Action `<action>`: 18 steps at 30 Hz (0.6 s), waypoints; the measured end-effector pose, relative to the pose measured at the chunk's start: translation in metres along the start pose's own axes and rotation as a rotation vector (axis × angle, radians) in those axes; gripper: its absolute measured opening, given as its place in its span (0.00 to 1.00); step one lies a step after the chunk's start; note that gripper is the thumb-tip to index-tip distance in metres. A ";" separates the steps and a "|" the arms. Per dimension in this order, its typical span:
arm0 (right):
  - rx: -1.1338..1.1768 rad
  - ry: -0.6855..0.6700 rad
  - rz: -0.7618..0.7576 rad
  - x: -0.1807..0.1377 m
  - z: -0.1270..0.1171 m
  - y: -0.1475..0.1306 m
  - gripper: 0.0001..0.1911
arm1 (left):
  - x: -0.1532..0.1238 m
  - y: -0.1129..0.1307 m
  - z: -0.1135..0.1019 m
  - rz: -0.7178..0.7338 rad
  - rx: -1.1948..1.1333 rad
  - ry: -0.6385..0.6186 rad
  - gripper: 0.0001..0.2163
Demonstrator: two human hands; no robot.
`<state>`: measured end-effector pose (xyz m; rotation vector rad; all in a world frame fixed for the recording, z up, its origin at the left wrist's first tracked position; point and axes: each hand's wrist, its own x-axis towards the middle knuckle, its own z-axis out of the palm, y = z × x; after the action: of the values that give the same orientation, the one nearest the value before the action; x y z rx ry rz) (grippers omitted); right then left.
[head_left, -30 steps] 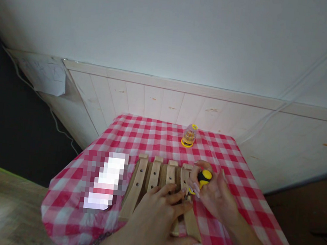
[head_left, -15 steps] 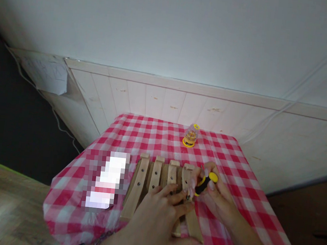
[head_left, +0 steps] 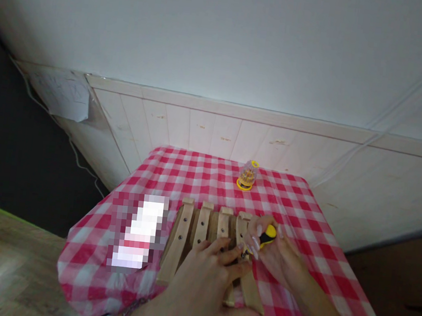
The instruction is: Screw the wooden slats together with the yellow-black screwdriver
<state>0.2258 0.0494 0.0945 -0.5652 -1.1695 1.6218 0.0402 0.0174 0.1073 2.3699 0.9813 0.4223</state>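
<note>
A wooden piece [head_left: 172, 260] with several curved pale slats on a board lies on the table, dark screws set in the slats. My left hand [head_left: 201, 285] rests flat across its slats, fingers spread and pressing down, hiding much of the middle. In my right hand [head_left: 279, 255] is a short black-and-yellow screwdriver [head_left: 269, 234], its handle between the fingers. The screwdriver tip points down-left toward a screw on the rightmost slat, close to my left fingertips. Whether the tip sits in the screw head is too small to tell.
A clear case of screwdriver bits [head_left: 247, 176] with yellow ends stands upright farther back. At the left lies a pixelated bright object [head_left: 138, 233]. A red-and-white checked cloth [head_left: 198, 169] covers the table, which stands near a white panelled wall [head_left: 198, 131].
My right hand has turned around the screwdriver, and its handle now leans differently, with the fingers lower over it. My left hand stays in place on the slats.
</note>
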 end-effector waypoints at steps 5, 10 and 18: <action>0.001 0.019 -0.037 -0.002 -0.003 0.001 0.16 | -0.001 0.000 0.001 -0.007 -0.002 -0.002 0.25; 0.012 0.084 -0.062 0.000 -0.004 0.005 0.15 | -0.001 -0.001 0.001 -0.003 -0.003 0.002 0.25; 0.088 0.101 0.001 -0.003 0.002 0.000 0.20 | 0.001 -0.001 0.000 -0.003 -0.008 -0.010 0.25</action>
<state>0.2252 0.0458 0.0948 -0.5841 -1.0189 1.6179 0.0402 0.0191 0.1068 2.3606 0.9773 0.4122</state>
